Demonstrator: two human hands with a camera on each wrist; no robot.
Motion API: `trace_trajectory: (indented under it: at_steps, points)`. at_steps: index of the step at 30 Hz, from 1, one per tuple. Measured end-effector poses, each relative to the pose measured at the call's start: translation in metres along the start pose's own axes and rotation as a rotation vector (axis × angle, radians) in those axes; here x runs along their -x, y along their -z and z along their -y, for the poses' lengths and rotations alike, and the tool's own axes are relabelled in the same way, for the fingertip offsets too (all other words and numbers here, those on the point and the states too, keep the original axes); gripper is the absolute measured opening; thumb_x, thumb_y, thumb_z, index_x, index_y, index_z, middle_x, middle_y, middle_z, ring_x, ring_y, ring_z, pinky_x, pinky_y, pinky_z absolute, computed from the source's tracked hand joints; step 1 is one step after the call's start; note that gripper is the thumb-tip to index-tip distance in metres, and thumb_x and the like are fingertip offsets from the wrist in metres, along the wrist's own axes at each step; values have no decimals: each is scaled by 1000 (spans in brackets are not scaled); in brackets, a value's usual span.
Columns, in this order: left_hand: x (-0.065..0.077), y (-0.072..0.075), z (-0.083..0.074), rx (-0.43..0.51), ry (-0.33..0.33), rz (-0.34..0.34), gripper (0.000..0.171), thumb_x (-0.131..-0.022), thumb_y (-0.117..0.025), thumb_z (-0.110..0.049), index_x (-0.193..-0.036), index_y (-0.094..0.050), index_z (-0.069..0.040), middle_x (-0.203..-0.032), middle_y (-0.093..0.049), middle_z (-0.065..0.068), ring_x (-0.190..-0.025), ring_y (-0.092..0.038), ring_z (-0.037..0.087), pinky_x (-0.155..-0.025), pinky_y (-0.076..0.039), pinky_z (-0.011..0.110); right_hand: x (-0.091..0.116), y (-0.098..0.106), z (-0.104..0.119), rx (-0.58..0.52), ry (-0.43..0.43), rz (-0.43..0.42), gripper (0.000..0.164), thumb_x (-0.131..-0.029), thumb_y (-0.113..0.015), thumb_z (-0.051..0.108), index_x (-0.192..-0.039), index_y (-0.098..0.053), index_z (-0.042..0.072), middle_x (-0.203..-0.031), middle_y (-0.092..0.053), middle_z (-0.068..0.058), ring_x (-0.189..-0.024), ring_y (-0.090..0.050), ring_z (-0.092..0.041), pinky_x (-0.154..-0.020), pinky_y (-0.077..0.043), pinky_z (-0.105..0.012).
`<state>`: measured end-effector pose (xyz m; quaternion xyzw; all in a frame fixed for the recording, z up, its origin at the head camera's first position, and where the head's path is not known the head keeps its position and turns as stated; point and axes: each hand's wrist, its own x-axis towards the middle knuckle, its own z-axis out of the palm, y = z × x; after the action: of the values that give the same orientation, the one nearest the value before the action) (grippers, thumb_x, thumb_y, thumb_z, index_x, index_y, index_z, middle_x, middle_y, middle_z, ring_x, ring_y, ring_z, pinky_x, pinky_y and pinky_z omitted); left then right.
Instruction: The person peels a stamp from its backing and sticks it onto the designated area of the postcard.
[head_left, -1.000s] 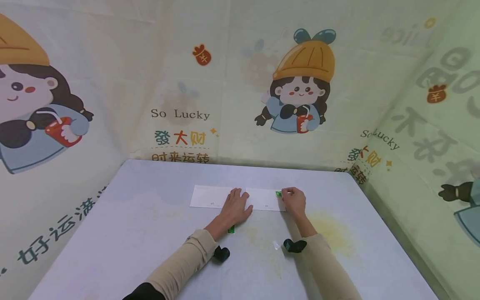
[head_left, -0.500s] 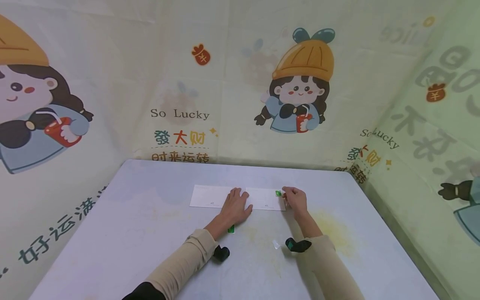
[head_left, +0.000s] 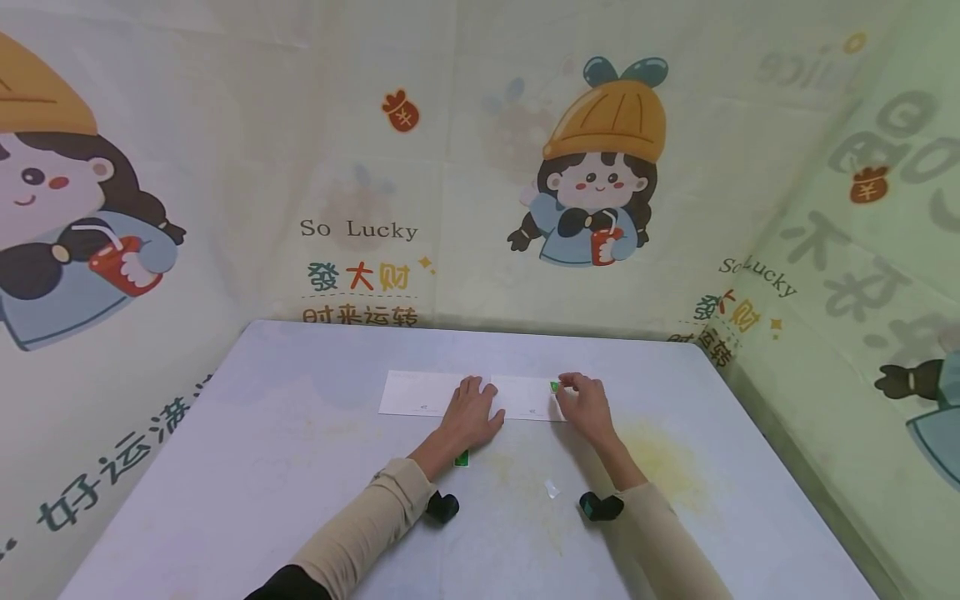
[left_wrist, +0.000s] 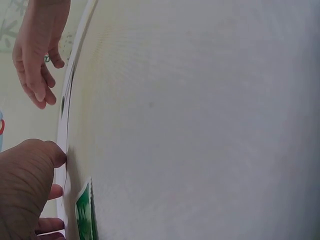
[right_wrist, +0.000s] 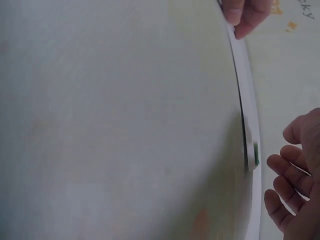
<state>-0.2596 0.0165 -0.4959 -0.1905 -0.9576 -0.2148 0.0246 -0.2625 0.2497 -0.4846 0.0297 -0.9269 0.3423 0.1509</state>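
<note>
Two white papers, perhaps envelopes, lie side by side on the table, the left paper (head_left: 416, 392) and the right paper (head_left: 522, 398). My left hand (head_left: 471, 414) rests across where they meet, fingers spread, with its thumb on the right paper. A small green stamp (head_left: 554, 387) sits at the upper right corner of the right paper. Just beside it hovers my right hand (head_left: 587, 407), its fingers loosely bent and holding nothing; the right wrist view shows them apart from the stamp. Another green stamp (left_wrist: 85, 212), with a toothed edge, lies on the table below the left wrist.
A small clear scrap (head_left: 552, 489) lies on the white table (head_left: 337, 517) between the forearms. Printed cloth walls (head_left: 480, 167) with cartoon figures enclose the table's back and sides.
My right hand first drew slightly right from the stamp, then came back left with its fingers loosened. The stamp stays on the paper's corner. My left hand has not moved.
</note>
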Motion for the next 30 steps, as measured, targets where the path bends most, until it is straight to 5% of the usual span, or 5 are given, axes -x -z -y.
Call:
trace_trajectory:
  at_steps: [4, 9, 30]
  points:
    - [0, 0, 0, -4, 1, 1, 49, -102, -60, -34, -139, -56, -3, -150, -44, 22, -143, -36, 37, -119, -32, 50, 3, -1, -1, 182, 107, 59, 38, -96, -66, 15, -128, -65, -6, -123, -69, -24, -119, -53, -44, -99, -47, -59]
    - [0, 0, -1, -14, 7, 6, 50, -102, -60, -35, -140, -56, -3, -150, -44, 22, -143, -36, 36, -119, -33, 49, 7, -1, 0, 312, 130, 143, 51, -99, -66, 25, -141, -56, -3, -135, -62, -25, -131, -47, -45, -107, -40, -62]
    - [-3, -2, -1, -33, 17, 17, 50, -102, -60, -36, -140, -55, -4, -151, -44, 20, -143, -36, 35, -119, -33, 49, 11, 1, -5, 420, 173, 374, 69, -107, -47, 40, -155, -33, -7, -163, -29, -24, -153, -23, -40, -118, -26, -62]
